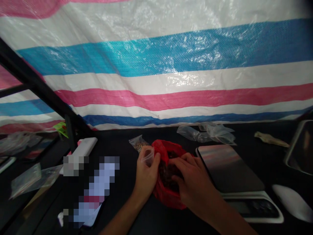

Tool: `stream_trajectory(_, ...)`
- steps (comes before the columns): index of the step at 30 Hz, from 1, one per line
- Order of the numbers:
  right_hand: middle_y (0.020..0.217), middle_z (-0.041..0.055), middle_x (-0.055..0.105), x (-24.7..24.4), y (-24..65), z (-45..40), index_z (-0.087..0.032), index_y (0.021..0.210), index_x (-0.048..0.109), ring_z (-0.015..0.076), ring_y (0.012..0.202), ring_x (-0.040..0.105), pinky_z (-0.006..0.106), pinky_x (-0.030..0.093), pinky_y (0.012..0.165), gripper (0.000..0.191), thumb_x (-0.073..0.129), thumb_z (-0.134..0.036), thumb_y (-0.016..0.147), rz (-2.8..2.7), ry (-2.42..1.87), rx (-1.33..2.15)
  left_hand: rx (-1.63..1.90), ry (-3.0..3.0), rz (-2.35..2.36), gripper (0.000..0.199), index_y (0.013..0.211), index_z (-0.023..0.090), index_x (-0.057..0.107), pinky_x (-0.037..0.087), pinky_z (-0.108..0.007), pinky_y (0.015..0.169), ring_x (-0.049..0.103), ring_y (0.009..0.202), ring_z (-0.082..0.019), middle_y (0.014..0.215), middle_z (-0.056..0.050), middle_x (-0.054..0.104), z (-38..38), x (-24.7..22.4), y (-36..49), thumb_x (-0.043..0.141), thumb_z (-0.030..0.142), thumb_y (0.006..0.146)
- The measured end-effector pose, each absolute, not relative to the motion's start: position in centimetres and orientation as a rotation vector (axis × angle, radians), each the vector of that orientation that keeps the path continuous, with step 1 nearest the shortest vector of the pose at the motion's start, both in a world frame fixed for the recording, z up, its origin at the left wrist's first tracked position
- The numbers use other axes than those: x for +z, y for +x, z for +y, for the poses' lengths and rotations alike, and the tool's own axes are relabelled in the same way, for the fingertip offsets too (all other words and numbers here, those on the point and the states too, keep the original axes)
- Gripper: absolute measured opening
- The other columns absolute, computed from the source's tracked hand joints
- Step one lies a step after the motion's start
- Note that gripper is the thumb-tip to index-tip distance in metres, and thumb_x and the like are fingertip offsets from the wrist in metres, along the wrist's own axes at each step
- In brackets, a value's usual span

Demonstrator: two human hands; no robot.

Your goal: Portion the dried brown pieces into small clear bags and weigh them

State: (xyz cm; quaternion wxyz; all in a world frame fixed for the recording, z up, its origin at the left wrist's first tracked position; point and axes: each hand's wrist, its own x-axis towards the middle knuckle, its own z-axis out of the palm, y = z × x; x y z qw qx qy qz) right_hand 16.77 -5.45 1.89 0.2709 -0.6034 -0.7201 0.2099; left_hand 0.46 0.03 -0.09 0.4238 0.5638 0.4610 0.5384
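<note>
Red bag [159, 147], right hand [193, 186] inside, left [146, 178] pinching baggie [148, 156]

Left hand [146, 173] upright, right hand [193, 184] palm-down

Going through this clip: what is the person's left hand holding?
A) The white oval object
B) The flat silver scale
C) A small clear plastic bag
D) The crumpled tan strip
C. The left hand grips a small clear plastic bag between thumb and fingers, while the right hand rests in the open red plastic bag.
</note>
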Motion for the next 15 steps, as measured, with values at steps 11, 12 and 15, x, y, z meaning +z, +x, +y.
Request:
stream_trajectory(11,0.118,0.0024,0.065,3.6,19.0,-5.4,-0.033,0.118,0.063,0.0252,0.112,0.057,0.047,0.045,0.1,0.033,0.061,-0.013,0.092,-1.787,-1.548,0.764,1.294,2.074,1.242,0.011,0.094,0.022,0.058,0.047,-0.033,0.078,0.059,0.087,-0.02,0.092,-0.003,0.061,0.1,0.3,-0.7,0.058,0.012,0.091)
stream_trajectory(12,0.121,0.0023,0.065,3.7,19.1,-5.4,-0.033,0.122,0.062,0.0247,0.114,0.057,0.046,0.045,0.102,0.032,0.061,-0.016,0.094,-1.8,-1.503,0.729,1.259,2.118,1.254,0.011,0.094,0.022,0.058,0.046,-0.034,0.078,0.059,0.087,-0.021,0.092,-0.003,0.062,0.0,0.2,-0.7,0.058,0.012,0.09)
stream_trajectory(15,0.128,0.003,0.063,3.9,18.8,-5.5,-0.033,0.13,0.058,0.0242,0.12,0.055,0.045,0.045,0.105,0.033,0.06,-0.022,0.099,-1.903,-1.396,0.561,1.159,2.213,1.249,0.012,0.095,0.022,0.057,0.046,-0.036,0.079,0.058,0.09,-0.023,0.095,-0.004,0.063,-0.2,0.0,-0.5,0.06,0.012,0.089)
